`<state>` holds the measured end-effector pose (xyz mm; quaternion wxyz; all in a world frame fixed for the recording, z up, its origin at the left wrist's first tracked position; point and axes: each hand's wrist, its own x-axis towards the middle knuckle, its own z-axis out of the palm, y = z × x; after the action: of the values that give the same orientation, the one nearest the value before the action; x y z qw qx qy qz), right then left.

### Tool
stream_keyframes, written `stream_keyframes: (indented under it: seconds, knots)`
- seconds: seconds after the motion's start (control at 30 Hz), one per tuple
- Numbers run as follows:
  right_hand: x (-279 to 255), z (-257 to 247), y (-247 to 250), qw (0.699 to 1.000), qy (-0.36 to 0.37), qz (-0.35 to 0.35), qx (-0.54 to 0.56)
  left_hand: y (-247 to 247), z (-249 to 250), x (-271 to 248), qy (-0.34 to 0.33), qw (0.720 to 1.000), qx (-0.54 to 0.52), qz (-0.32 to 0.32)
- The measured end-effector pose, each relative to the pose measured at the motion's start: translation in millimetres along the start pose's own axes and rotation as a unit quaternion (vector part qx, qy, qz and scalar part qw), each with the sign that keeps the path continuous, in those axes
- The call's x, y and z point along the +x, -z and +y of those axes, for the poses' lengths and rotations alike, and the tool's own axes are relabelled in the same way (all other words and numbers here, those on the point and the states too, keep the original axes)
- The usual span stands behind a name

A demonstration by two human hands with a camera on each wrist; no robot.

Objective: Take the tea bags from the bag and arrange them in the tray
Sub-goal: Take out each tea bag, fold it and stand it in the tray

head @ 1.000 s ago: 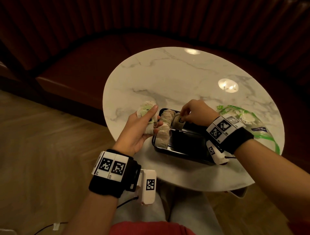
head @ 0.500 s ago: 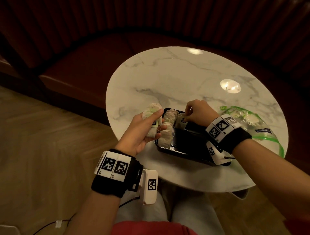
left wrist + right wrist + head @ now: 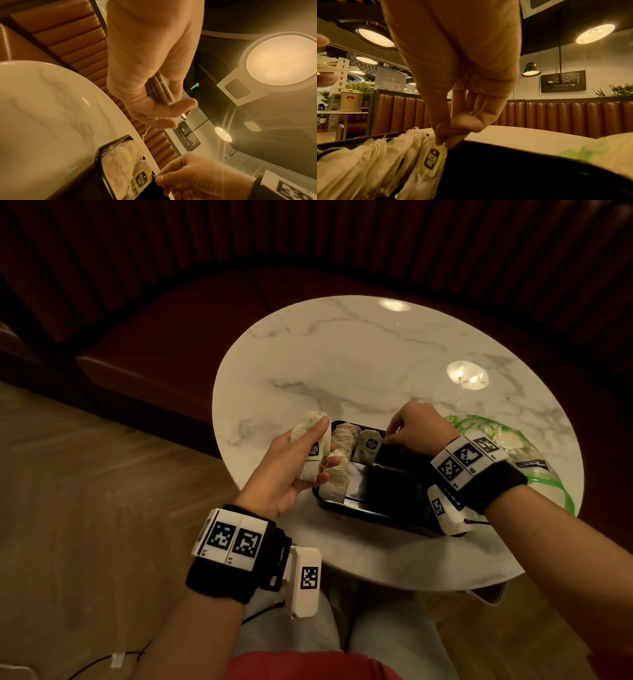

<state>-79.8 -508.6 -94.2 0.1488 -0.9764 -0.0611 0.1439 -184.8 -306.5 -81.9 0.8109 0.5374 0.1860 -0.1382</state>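
The newest tea bag [image 3: 368, 447] now stands in the black tray [image 3: 383, 508], leaning against the row of tea bags [image 3: 337, 470] along the tray's left wall. Compared with one second ago, it is more upright and its dark tag faces the tray's open right part. Judgement: this placement is nearly complete and only release remains.

Its long axis runs from the tray floor upward, tilted slightly toward the row; its top edge points to the tray's far rim. The row's bags stand likewise, overlapping each other.

The right hand [image 3: 416, 428] holds a narrow grip: thumb and forefinger pinch the top corner of that bag at the tray's far rim. The left hand [image 3: 291, 470], just left of the tray, has risen slightly and holds a spare stack of tea bags [image 3: 313, 450], thumb pressed along it.

The plastic bag [image 3: 507, 446] lies on the table [image 3: 342, 364] right of the tray.
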Motion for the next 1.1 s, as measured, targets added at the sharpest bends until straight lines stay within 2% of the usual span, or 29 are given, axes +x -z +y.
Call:
stream_keyframes:
  seconds: [0.2, 0.57, 0.7, 0.87, 1.03, 1.1]
  knots:
    - [0.5, 0.2, -7.4, 0.999, 0.006, 0.041, -0.006, 0.8, -0.2, 0.7, 0.0, 1.0, -0.003, -0.003]
    - [-1.3, -6.8, -6.8, 0.999, 0.015, 0.021, -0.022, 2.1, -1.5, 3.7, 0.002, 1.0, 0.001, 0.002]
    - [-14.1, -12.2, 12.7, 0.997, 0.069, 0.004, -0.024, 2.9, -4.9, 5.4, -0.007, 1.0, 0.014, 0.003]
    - [-44.4, -32.4, 50.4, 0.982, 0.173, -0.076, 0.016, 4.8, -9.2, 8.4, -0.111, 0.993, 0.012, 0.028]
    - [-58.8, -42.3, 66.1, 0.963, 0.205, -0.119, 0.127, 5.1, -9.5, 6.3, -0.122, 0.986, 0.103, -0.056]
    - [-60.4, -44.7, 66.4, 0.958, 0.214, -0.118, 0.148, 3.2, -11.0, 5.9, -0.116, 0.985, 0.103, -0.07]
